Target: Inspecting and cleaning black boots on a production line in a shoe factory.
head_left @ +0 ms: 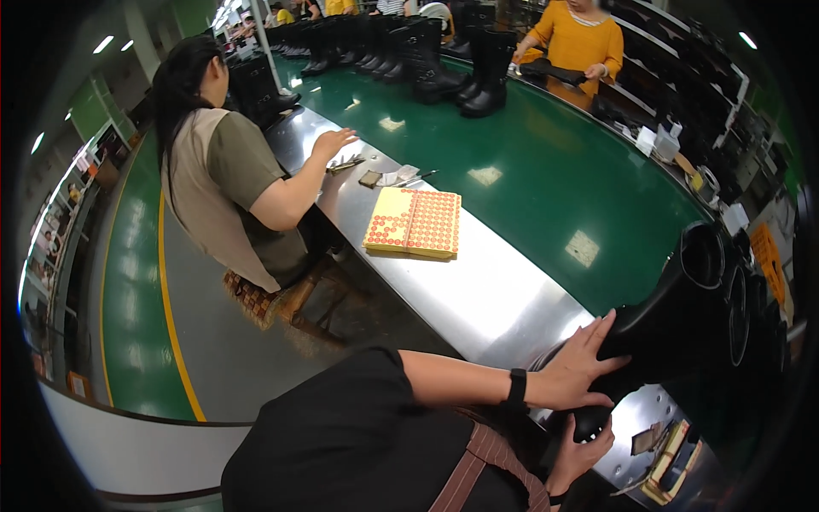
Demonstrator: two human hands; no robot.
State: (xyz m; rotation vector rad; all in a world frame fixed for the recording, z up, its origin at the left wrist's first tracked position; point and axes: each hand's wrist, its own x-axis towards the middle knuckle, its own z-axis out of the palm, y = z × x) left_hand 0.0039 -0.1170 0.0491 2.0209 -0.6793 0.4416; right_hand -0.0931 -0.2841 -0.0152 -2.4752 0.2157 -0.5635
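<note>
A black boot [653,328] lies tilted at the right, its wide shaft opening toward the upper right. My left hand [567,374], with a black band at the wrist, rests against its side, fingers spread. Below it, my right hand [580,456] curls around a rounded black end [590,420], which looks like the toe of the boot. Part of the right hand's grip is hidden behind that end. On the steel bench strip [503,316], farther left, sits a banded stack of yellow sheets with round red stickers [414,222].
A green conveyor belt [546,171] runs beyond the bench, with many black boots [486,77] standing at its far part. A seated co-worker [230,171] is at the left; another person in orange [580,43] stands across. Yellow pads [667,461] lie at lower right.
</note>
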